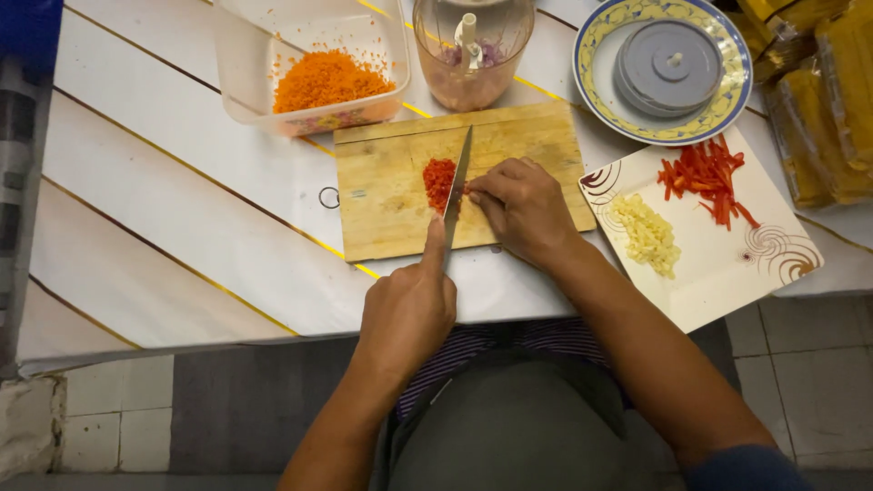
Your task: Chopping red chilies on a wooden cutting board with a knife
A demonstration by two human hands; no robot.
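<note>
Table surface: white covering (164, 227) crossed by thin diagonal gold and dark stripes; it fills the upper part of the view and ends in a straight front edge.
Floor: pale square tiles (800, 364) with dark grout lines at lower right; similar tiles at lower left (91, 427), more worn and stained there.
Floor, centre: a darker grey band (245, 409) lies beneath the table edge, in shadow.
Left margin: a dark blue and grey striped object (18, 136) runs along the table's left edge; its kind cannot be determined.
Light: warm and even across the table, dimmer below.
</note>
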